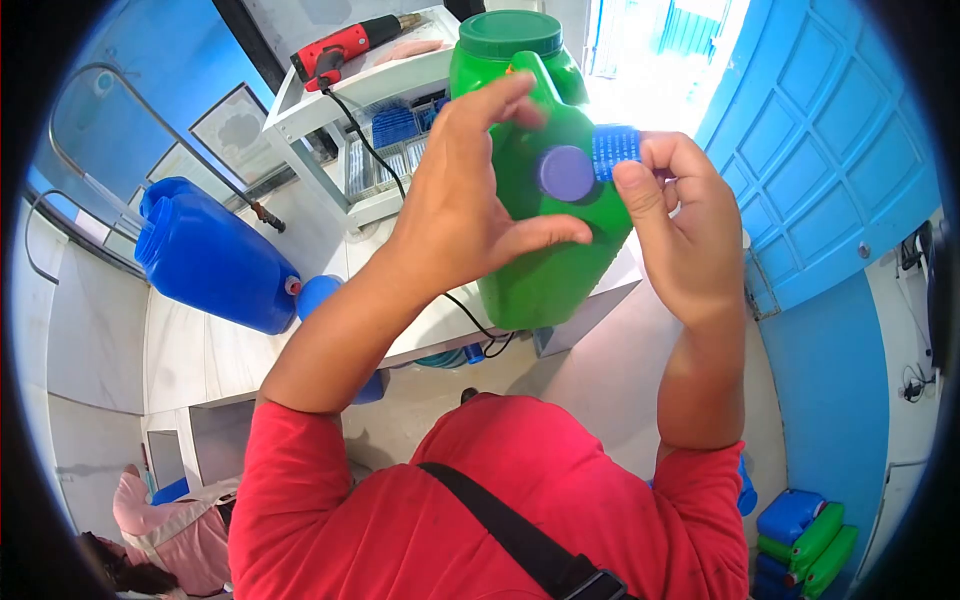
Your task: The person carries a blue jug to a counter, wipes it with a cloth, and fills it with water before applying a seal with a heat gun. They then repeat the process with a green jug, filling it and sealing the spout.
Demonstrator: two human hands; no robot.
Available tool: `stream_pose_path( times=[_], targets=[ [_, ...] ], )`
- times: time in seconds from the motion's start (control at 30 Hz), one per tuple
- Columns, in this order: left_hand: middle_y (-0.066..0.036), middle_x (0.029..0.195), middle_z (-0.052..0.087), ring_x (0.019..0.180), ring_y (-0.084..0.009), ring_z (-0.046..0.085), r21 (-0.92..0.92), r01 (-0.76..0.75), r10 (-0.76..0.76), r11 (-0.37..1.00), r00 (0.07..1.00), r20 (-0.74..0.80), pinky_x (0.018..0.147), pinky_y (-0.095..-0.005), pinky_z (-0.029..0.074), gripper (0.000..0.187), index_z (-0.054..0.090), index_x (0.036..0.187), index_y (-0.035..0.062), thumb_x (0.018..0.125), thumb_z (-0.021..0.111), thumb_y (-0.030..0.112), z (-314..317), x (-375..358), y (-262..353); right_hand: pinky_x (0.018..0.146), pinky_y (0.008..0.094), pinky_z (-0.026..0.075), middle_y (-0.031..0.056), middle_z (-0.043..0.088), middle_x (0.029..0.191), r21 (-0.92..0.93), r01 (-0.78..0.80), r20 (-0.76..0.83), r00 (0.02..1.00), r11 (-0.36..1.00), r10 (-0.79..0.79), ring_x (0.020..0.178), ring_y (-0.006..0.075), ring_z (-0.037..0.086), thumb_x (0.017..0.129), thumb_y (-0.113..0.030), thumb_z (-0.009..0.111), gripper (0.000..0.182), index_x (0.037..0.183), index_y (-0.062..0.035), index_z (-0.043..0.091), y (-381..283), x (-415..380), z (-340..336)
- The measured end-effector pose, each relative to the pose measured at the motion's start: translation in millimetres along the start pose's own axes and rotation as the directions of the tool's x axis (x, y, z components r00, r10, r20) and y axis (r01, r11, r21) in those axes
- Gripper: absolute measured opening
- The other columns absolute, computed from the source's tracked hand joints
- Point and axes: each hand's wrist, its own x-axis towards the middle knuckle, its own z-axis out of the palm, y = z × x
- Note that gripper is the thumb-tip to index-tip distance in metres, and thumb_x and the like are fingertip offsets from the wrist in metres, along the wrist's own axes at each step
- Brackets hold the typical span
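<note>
A green plastic jug [540, 270] with a moulded handle stands in front of me, a purple screw cap [566, 173] on the side facing me. Between the thumb and fingers of my right hand [690, 205] is a short blue printed plastic band [615, 153], held right beside the cap. My left hand [455, 190] is open in a wide C shape at the jug's left side, thumb stretched out below the cap and fingers near the handle; some fingertips are blurred.
A green drum with a lid [510, 35] stands behind the jug. A red heat gun [345, 50] lies on a white shelf [290, 110], its cord trailing down. A blue jerrycan [215, 255] stands left; stacked cans [800, 540] lie lower right. Another person [175, 535] is at lower left.
</note>
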Motion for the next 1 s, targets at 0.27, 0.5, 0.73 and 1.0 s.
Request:
stream_pose_path(
  times=[0.27,0.5,0.73,1.0],
  targets=[
    [-0.011,0.11,0.053,0.109,-0.0246,0.055,-0.146,0.019,-0.025,0.989,0.999,-0.039,0.108,-0.0465,0.043,0.125,0.014,0.154,0.0068,0.063,0.098,0.022,3,-12,-9,0.074,0.0353,0.049,0.0109,0.063,0.09,-0.085,0.186,0.07,0.981,0.979,-0.181,0.08,0.0253,0.06,0.09,-0.025,0.074,0.025,0.094,-0.0023,0.063,-11,13,4],
    [-0.017,0.119,0.055,0.114,-0.03,0.057,-0.136,-0.133,0.13,0.982,0.991,-0.03,0.106,-0.0481,0.043,0.125,0.013,0.156,0.0066,0.064,0.096,0.022,4,-17,-20,0.083,0.0399,0.044,0.0074,0.061,0.091,-0.565,0.416,0.282,0.909,0.713,-0.307,0.089,0.0289,0.058,0.078,-0.014,0.08,0.029,0.103,-0.0073,0.066,-40,9,3],
    [-0.02,0.126,0.06,0.119,-0.0375,0.057,-0.146,-0.258,0.248,0.955,0.965,-0.083,0.105,-0.0516,0.042,0.124,0.013,0.158,0.0048,0.066,0.094,0.022,5,-19,-28,0.086,0.0415,0.042,0.0058,0.059,0.095,-0.615,0.513,0.297,0.854,0.599,-0.428,0.089,0.029,0.056,0.076,-0.01,0.078,0.034,0.108,-0.0128,0.065,-51,-3,12],
    [-0.02,0.132,0.059,0.122,-0.0411,0.054,-0.123,-0.26,0.262,0.958,0.965,0.002,0.107,-0.053,0.039,0.118,0.02,0.157,0.004,0.067,0.093,0.029,1,-16,-24,0.08,0.0428,0.046,0.0121,0.054,0.094,-0.321,0.327,0.412,0.893,0.889,-0.179,0.094,0.0348,0.055,0.069,-0.013,0.085,0.041,0.098,-0.0056,0.057,-46,19,0]
  ],
)
